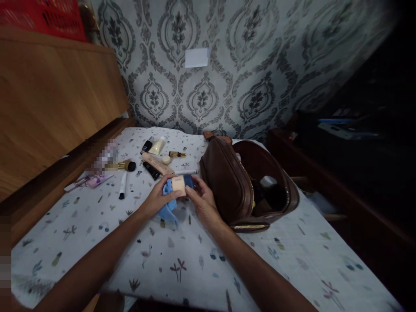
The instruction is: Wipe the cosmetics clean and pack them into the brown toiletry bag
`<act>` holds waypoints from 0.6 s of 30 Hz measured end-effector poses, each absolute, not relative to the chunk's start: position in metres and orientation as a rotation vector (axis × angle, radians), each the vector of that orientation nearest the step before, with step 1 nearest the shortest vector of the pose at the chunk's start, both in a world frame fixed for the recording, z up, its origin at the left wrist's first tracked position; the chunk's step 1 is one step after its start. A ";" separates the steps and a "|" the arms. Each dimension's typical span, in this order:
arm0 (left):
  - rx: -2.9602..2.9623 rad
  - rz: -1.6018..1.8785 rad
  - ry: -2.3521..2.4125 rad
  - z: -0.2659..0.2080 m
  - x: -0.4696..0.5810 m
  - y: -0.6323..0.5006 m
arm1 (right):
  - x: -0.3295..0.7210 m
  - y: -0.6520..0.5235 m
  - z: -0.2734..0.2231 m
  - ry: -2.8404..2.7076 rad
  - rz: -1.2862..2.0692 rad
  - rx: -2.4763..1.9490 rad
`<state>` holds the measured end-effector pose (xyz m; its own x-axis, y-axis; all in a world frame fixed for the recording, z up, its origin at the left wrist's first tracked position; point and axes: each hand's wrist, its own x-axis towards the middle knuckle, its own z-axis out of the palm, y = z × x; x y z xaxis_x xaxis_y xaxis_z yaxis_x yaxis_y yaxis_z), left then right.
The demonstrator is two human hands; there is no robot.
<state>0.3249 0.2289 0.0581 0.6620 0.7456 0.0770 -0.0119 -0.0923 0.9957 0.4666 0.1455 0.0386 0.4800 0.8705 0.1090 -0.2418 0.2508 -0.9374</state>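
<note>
Between both hands is a small beige container with a dark blue end [178, 185], perhaps a foundation bottle; its exact kind is not clear. My left hand [159, 197] grips its left side, with a crumpled light blue cloth [167, 212] bunched under the fingers and hanging down. My right hand [204, 201] closes round the dark blue end, thumb on its front. Just right of my right hand stands a brown leather toiletry bag [224, 177], unzipped and wide open, with a white-topped item [268, 182] inside.
Several cosmetics lie behind my hands: a beige tube [157, 163], a black tube [150, 170], a cream tube [157, 146] and a gold-capped bottle [177, 154]. Makeup brushes [122, 186] lie left on the patterned cloth [107, 234]. A wooden cabinet [61, 82] borders the left; a wallpapered wall stands behind.
</note>
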 end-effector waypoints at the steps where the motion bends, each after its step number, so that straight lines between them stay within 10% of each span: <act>1: 1.489 0.691 0.633 0.057 0.325 0.229 | 0.467 0.145 0.040 -0.765 0.852 -1.057; 18: 1.835 0.783 0.504 0.060 0.318 0.234 | 0.467 0.141 0.041 -0.789 0.888 -1.172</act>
<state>0.3184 0.2336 0.0602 0.6997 0.6566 0.2816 -0.0156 -0.3801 0.9248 0.4674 0.1410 0.0406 0.4441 0.8940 0.0601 -0.1651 0.1476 -0.9752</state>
